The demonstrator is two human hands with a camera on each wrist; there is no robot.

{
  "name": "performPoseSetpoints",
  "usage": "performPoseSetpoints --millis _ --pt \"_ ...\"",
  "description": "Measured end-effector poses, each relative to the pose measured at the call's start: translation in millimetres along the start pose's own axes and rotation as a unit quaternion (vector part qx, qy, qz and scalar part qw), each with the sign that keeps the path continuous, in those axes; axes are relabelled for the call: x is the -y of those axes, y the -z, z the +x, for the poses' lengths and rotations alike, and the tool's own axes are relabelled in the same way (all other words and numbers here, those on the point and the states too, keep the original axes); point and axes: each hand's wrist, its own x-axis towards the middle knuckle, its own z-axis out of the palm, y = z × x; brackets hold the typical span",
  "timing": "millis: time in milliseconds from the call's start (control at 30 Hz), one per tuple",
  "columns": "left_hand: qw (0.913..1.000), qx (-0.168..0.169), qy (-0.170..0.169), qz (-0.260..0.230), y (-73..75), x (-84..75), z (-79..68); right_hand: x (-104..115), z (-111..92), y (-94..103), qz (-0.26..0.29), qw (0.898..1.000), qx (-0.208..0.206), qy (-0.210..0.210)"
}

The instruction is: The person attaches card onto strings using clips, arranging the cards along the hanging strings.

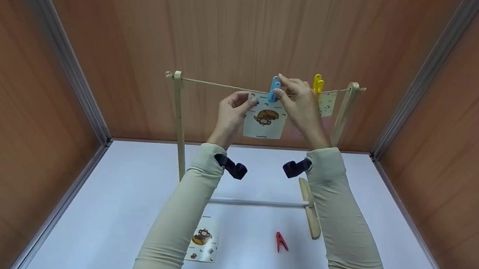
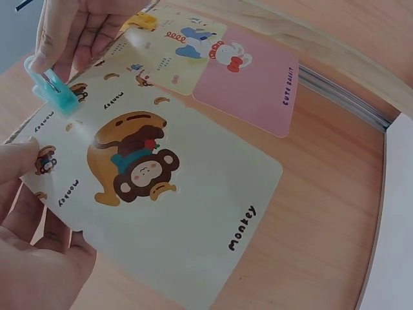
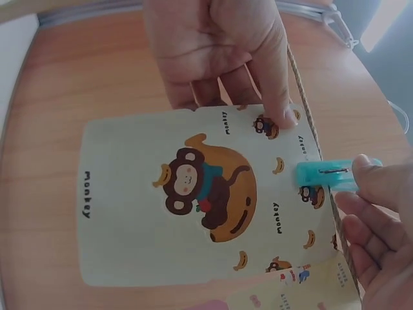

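Observation:
A white card (image 2: 213,174) with a monkey drawing hangs against a rope (image 1: 222,85) strung between two wooden posts. My left hand (image 1: 233,112) pinches the card near its upper left corner, thumb in front. On the card's top edge and the rope sits a blue clothespin (image 3: 329,173). My right hand (image 1: 301,107) pinches the clothespin's upper end between thumb and fingers. Just right of that hand, a yellow clothespin (image 1: 318,86) holds a yellow and pink card (image 2: 248,77) on the rope.
Below, a second monkey card (image 1: 203,238) lies on the white table (image 1: 122,211), partly behind the left sleeve. A red clothespin (image 1: 281,242) lies to its right. The stand has a white crossbar (image 1: 259,203) and a wooden foot (image 1: 313,221). Wood-grain panels (image 1: 230,31) surround the table.

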Motion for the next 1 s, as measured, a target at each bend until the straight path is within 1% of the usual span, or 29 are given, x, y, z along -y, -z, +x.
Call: performPoseSetpoints --millis 133,333,433,533,633,733,867,1000 --pt "0.9999 0.007 -0.006 0.014 3.6 -1.1 -2.3 -3 -2 1.5 0.011 1.000 -0.007 0.012" --pt "0.9998 0.018 -0.006 0.009 8.6 0.3 -3.4 -9 -9 2.8 0.025 0.998 -0.035 0.043" --pt "0.9995 0.029 -0.008 0.007 13.0 2.9 -4.9 -14 -13 1.5 0.025 0.996 -0.052 0.075" --pt "0.9989 0.041 -0.013 0.017 19.3 7.0 -8.4 -22 -16 -1.0 0.015 0.991 -0.062 0.120" --pt "0.9979 0.055 -0.021 0.029 27.3 13.4 -13.0 -30 -22 -4.6 0.004 0.985 -0.066 0.160" --pt "0.9971 0.064 -0.020 0.036 36.5 21.9 -17.5 -38 -30 -8.7 -0.002 0.979 -0.077 0.187" --pt "0.9965 0.067 -0.005 0.048 50.6 32.6 -25.3 -46 -44 -14.5 0.006 0.976 -0.090 0.196" --pt "0.9965 0.063 0.009 0.054 65.2 43.4 -34.5 -55 -58 -18.8 0.020 0.981 -0.089 0.172"
